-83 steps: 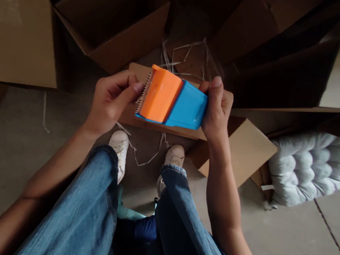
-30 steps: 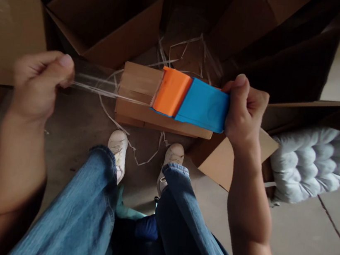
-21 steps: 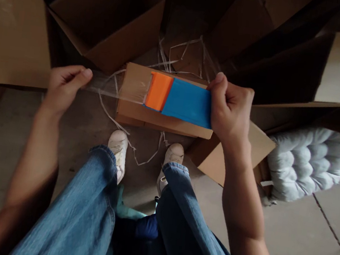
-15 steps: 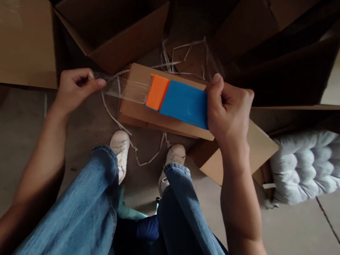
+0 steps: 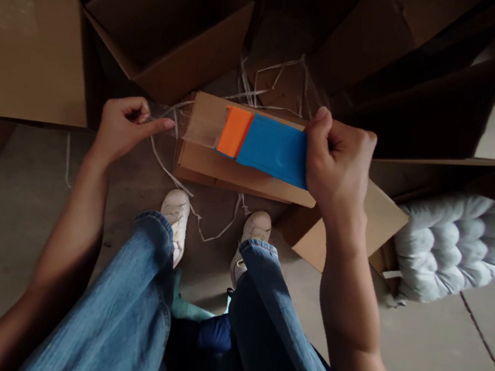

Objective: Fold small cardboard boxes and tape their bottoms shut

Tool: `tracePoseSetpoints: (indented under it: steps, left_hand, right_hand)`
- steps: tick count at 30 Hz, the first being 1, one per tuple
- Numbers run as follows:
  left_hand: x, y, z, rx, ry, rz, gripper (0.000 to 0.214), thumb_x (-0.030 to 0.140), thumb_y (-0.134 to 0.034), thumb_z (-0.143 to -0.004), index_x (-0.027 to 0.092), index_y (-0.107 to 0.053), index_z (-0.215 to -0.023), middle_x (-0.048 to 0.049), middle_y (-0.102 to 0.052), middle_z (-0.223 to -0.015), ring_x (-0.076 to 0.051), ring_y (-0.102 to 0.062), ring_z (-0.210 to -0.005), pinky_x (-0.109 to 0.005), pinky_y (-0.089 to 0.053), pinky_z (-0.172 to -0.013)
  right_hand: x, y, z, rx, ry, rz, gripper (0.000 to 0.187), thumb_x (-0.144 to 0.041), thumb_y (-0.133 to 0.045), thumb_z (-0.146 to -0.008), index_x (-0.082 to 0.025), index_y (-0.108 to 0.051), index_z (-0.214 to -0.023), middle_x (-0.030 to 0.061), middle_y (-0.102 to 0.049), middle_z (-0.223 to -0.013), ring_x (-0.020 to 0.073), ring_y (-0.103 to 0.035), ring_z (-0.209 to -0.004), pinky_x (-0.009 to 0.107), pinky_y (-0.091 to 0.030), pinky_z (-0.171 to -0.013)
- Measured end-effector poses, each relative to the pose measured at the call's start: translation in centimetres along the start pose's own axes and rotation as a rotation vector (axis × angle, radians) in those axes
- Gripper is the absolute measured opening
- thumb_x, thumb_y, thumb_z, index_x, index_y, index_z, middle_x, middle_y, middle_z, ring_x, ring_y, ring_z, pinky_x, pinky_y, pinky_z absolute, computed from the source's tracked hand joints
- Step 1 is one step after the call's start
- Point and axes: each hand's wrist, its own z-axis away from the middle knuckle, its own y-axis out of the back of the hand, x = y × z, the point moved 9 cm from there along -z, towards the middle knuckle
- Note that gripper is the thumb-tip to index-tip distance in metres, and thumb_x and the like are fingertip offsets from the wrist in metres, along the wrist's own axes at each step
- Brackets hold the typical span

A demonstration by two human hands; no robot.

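**A:** What is the right hand doing?

**B:** The right hand (image 5: 339,161) is closed round the blue end of a blue and orange plastic tape dispenser (image 5: 264,146). The thumb lies along its far edge and the fingers are curled under it. The dispenser sits roughly level in front of the person, over a small flat brown cardboard box (image 5: 213,166). Whether it touches the box I cannot tell

**A:** And the left one?

**B:** The left hand (image 5: 122,126) pinches the free end of a strip of clear sticky tape (image 5: 194,125) between thumb and forefinger, with the other fingers curled into the palm. The strip spans the gap from that pinch to the orange end of the dispenser, and it looks a little crinkled near the fingers

**A:** Where does the box lie?

**B:** It lies on the grey concrete floor (image 5: 7,208), just ahead of a pair of white shoes (image 5: 174,218). Thin pale plastic straps (image 5: 172,169) trail loose around it and behind it

**A:** What else is around?

**B:** Large open brown cardboard cartons (image 5: 168,29) crowd the far side and the left. Another tan cardboard piece (image 5: 361,225) shows below the right wrist. A pale grey tufted cushion (image 5: 453,249) rests on the floor to the right, well apart from both hands. The legs in blue denim jeans (image 5: 131,310) fill the near part of the view
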Motion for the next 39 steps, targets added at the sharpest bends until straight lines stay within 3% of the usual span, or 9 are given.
tracePoseSetpoints:
  steps: [5,11,15,34,39]
  left_hand:
    - [-0.1,-0.3,0.1,-0.023,0.054,-0.039,0.056,0.039,-0.081,-0.069,0.019,-0.031,-0.055,0.008,-0.028,-0.056,-0.008,-0.023,-0.057,-0.027,-0.017,-0.054]
    - [-0.1,-1.0,-0.2,-0.049,0.081,-0.037,0.055,0.04,-0.078,-0.069,0.019,-0.029,-0.055,0.0082,-0.026,-0.056,-0.007,-0.022,-0.056,-0.028,-0.016,-0.054]
    - [-0.3,-1.3,-0.3,-0.069,0.113,-0.063,0.055,0.043,-0.079,-0.068,0.02,-0.031,-0.054,0.0082,-0.026,-0.056,-0.008,-0.022,-0.056,-0.028,-0.015,-0.053]
    - [-1.7,-2.0,-0.3,-0.158,0.277,-0.239,0.066,0.06,-0.077,-0.067,0.021,-0.024,-0.057,0.0071,-0.021,-0.056,-0.009,-0.021,-0.056,-0.028,-0.015,-0.05]
    - [-1.8,-2.1,-0.5,-0.204,0.326,-0.329,0.068,0.066,-0.074,-0.066,0.021,-0.025,-0.056,0.0066,-0.021,-0.056,-0.008,-0.021,-0.054,-0.028,-0.014,-0.049]
  right_hand:
    - [0.1,0.0,0.1,0.019,0.008,-0.053,0.06,-0.055,-0.045,-0.098,-0.021,-0.033,-0.05,-0.0026,-0.026,-0.049,0.0118,-0.042,-0.049,0.03,-0.023,-0.052]
    - [0.0,0.2,0.2,0.017,0.015,-0.04,0.058,-0.055,-0.043,-0.099,-0.022,-0.036,-0.052,-0.003,-0.026,-0.05,0.0104,-0.029,-0.048,0.031,-0.016,-0.054]
    - [0.1,0.0,0.2,0.0,0.001,-0.047,0.054,-0.045,-0.046,-0.099,-0.021,-0.034,-0.053,-0.0033,-0.026,-0.051,0.0094,-0.024,-0.049,0.032,-0.015,-0.055]
    - [0.0,0.1,0.3,-0.003,0.016,-0.031,0.053,-0.043,-0.043,-0.101,-0.02,-0.036,-0.054,-0.0031,-0.027,-0.052,0.0091,-0.026,-0.048,0.032,-0.015,-0.054]
    - [0.0,0.1,0.3,0.006,0.011,-0.058,0.055,-0.047,-0.046,-0.1,-0.021,-0.037,-0.052,-0.003,-0.026,-0.05,0.0108,-0.037,-0.049,0.03,-0.02,-0.054]
